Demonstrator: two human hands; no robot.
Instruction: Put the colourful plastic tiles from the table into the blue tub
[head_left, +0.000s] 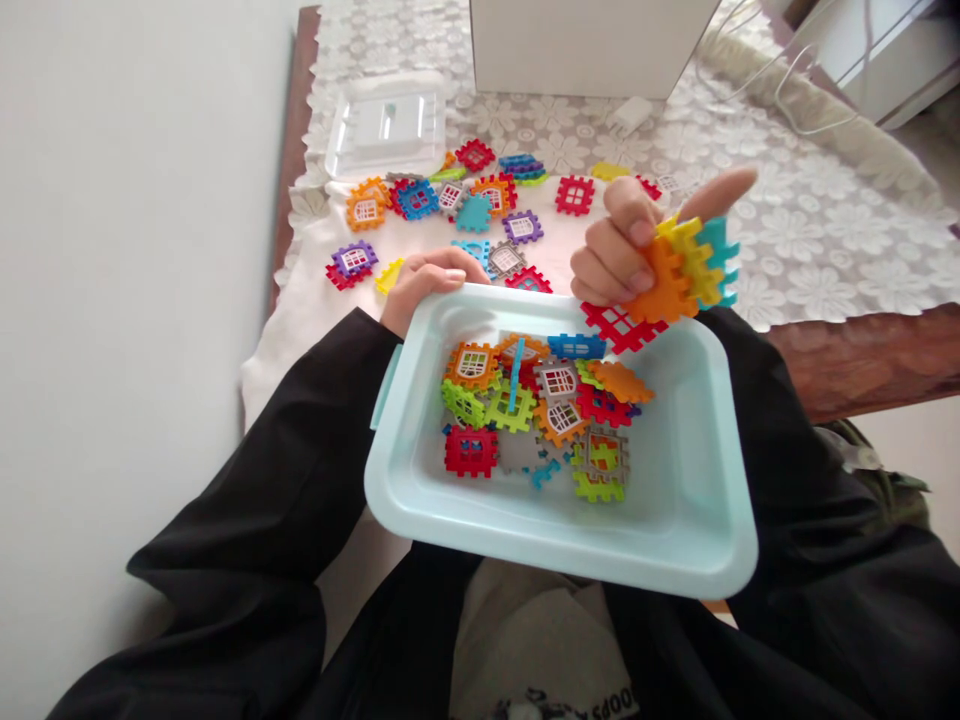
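Note:
A light-blue plastic bin (660, 545) rests over my lap, tilted toward me. My left hand (439, 280) holds its far left rim, thumb in sight and the other fingers mostly hidden behind the bin. Above the far right rim, my right hand (616, 245) is closed on a bunch of interlocking plastic tiles (664, 280) in orange, yellow and teal, with one finger pointing out to the right. A red window tile (622, 325) hangs just under that bunch; whether my fingers hold it too, I cannot tell. Inside the bin lie several tiles, among them a red one (471, 452) and a lime one (511, 408).
Behind the bin, several loose tiles lie on a white cloth, including a red tile (574, 195) and a purple tile (523, 227). A clear lid (386, 125) lies far left. A white box (589, 50), an adapter (631, 116) and cables stand or lie farther back.

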